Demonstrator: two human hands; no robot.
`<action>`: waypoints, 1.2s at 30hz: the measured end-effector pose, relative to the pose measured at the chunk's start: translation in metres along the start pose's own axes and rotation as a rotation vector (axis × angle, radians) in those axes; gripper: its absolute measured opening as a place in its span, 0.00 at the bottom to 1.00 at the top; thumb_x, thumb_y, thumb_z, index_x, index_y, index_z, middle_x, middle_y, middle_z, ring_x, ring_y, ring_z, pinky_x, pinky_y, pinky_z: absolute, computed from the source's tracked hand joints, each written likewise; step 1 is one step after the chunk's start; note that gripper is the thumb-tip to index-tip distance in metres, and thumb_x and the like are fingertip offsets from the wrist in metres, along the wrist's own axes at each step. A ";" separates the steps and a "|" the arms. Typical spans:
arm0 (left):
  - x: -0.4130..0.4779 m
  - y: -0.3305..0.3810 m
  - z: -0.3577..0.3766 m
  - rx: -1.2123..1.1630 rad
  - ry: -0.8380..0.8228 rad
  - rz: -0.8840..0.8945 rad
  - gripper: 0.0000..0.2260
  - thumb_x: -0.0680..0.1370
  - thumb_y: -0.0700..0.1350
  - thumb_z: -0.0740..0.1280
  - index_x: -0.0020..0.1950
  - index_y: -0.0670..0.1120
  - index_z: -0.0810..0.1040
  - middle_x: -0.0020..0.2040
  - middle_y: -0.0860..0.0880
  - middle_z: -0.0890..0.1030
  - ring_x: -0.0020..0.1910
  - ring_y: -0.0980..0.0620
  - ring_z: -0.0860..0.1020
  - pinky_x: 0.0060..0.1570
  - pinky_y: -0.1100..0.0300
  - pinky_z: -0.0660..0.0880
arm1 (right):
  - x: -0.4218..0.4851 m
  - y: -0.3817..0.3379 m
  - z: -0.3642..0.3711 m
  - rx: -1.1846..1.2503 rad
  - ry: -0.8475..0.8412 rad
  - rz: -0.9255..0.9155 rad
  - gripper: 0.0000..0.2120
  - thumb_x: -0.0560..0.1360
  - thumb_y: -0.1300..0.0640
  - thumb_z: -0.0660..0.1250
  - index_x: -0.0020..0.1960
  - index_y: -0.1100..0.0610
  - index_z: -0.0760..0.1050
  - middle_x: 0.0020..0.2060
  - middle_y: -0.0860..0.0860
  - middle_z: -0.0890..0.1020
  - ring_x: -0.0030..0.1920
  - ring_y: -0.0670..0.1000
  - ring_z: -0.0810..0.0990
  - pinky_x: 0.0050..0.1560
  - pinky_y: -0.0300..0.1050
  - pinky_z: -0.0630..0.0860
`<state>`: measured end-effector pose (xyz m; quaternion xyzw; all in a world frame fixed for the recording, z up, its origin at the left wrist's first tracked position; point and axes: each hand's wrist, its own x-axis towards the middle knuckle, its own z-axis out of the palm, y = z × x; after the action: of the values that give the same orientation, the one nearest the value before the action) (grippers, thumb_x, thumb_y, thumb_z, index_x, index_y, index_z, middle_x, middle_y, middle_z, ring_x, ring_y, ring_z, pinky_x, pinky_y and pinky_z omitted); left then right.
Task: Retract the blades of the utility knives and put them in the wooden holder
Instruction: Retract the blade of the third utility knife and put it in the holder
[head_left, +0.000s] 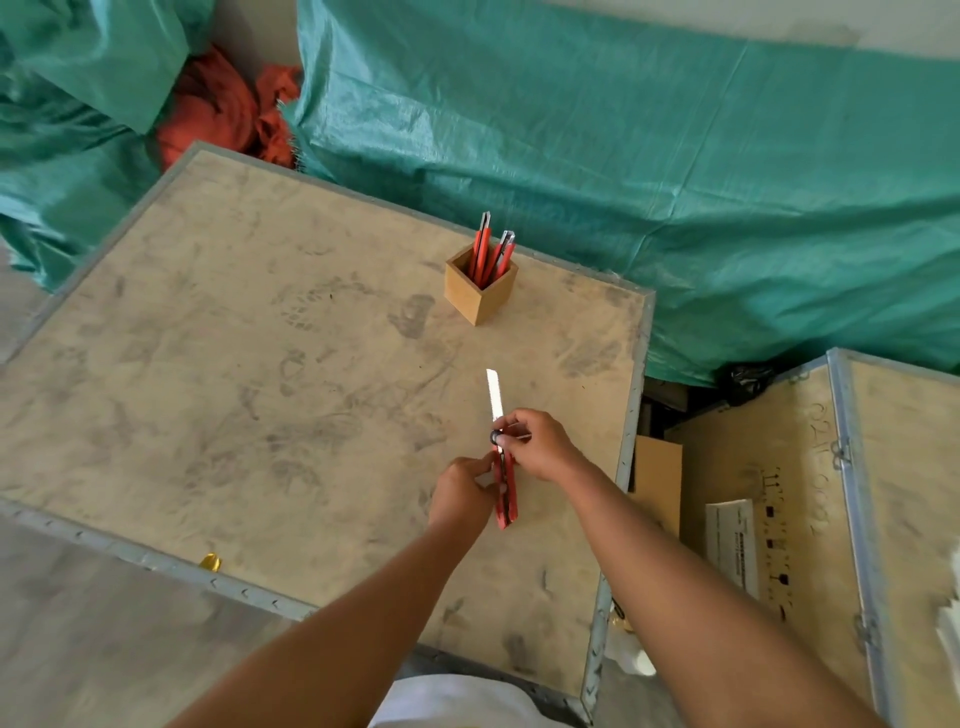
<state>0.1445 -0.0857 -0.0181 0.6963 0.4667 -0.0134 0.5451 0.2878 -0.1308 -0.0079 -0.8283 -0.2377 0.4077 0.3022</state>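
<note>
A red utility knife (506, 493) is held over the crate top, its long silver blade (494, 392) extended away from me. My left hand (462, 491) grips the red handle from the left. My right hand (537, 444) pinches the knife near the black slider where the blade leaves the handle. Farther back stands the square wooden holder (479, 299) with three red utility knives (491, 252) upright inside it.
The work surface is a dusty plywood crate top (260, 364) with metal edging. A second crate (779, 493) stands lower at the right, with a gap between. Green tarpaulin (675, 182) and orange cloth (228, 109) lie behind.
</note>
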 end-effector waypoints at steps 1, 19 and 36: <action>0.000 0.000 -0.005 -0.030 -0.016 0.001 0.17 0.76 0.39 0.67 0.63 0.52 0.81 0.54 0.50 0.82 0.43 0.52 0.80 0.40 0.61 0.75 | -0.002 0.000 -0.001 0.045 0.014 0.005 0.08 0.76 0.60 0.72 0.47 0.46 0.82 0.46 0.50 0.86 0.49 0.53 0.86 0.54 0.53 0.84; -0.051 0.015 -0.137 -0.350 -0.122 0.232 0.23 0.78 0.28 0.63 0.59 0.54 0.81 0.52 0.46 0.86 0.47 0.44 0.85 0.47 0.50 0.84 | -0.075 -0.101 -0.002 0.291 0.096 -0.302 0.12 0.78 0.63 0.72 0.59 0.51 0.85 0.50 0.47 0.87 0.48 0.49 0.86 0.44 0.46 0.86; -0.059 0.037 -0.166 -0.533 -0.142 0.223 0.16 0.78 0.30 0.66 0.62 0.43 0.81 0.52 0.42 0.86 0.52 0.45 0.85 0.48 0.51 0.84 | -0.100 -0.121 0.004 -0.013 0.063 -0.432 0.14 0.73 0.59 0.77 0.58 0.49 0.86 0.55 0.44 0.84 0.48 0.42 0.83 0.44 0.31 0.76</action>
<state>0.0546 0.0064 0.1080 0.5728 0.3350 0.1208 0.7383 0.2113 -0.1084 0.1271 -0.7722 -0.4028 0.3059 0.3846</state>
